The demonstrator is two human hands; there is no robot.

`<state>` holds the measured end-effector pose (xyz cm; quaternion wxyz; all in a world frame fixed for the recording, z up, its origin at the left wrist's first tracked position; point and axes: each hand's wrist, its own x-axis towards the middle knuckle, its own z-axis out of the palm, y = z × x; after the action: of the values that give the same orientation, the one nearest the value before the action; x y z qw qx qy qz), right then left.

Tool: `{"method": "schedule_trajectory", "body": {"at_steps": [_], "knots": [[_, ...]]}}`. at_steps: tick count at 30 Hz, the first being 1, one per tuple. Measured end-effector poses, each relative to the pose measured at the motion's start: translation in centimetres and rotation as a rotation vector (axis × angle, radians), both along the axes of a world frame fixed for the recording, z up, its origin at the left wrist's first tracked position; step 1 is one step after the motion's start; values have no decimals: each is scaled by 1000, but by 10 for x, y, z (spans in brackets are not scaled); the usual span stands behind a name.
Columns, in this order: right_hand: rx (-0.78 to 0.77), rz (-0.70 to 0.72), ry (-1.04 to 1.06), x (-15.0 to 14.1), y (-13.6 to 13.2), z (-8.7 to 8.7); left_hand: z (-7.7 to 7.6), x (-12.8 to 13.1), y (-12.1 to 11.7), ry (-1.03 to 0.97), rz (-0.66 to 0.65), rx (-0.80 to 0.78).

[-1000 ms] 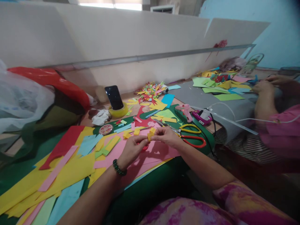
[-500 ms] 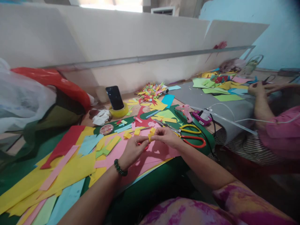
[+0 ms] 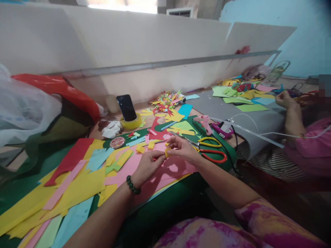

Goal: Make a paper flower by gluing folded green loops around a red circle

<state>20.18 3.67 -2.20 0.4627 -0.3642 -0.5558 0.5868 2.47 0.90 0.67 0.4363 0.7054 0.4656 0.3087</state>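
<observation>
My left hand (image 3: 148, 164) and my right hand (image 3: 182, 148) meet over a pink paper sheet (image 3: 170, 168) on the green table. Both pinch a small folded yellow paper piece (image 3: 167, 152) between their fingertips. A bit of red shows under my left fingers. A dark bead bracelet (image 3: 132, 185) sits on my left wrist. Scissors with yellow and red handles (image 3: 210, 148) lie just right of my right hand.
Coloured paper strips and sheets (image 3: 64, 186) cover the table's left. A phone (image 3: 126, 107) leans on a yellow tape roll (image 3: 133, 123). A pink glue gun (image 3: 205, 122) and a spiky paper craft (image 3: 167, 100) lie behind. Another person's hand (image 3: 284, 100) works at the far right.
My right hand has turned slightly and the yellow piece sits lower between my fingertips. The other person's hands at the far right have shifted.
</observation>
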Motion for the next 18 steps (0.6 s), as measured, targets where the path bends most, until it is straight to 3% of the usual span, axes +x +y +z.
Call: {"method": "schedule_trajectory", "body": {"at_steps": [7,11,15,18], "knots": [[-12,-5,3,-2,-2,-2,5,1,-3,48,-13,43],[-2,-63,59,3,1,2,8,-3,1,33,99,23],[74,-211,74,17,-2,19,17,-29,19,53,274,104],[155,-196,-43,23,-6,33,34,-61,31,300,342,220]]}}
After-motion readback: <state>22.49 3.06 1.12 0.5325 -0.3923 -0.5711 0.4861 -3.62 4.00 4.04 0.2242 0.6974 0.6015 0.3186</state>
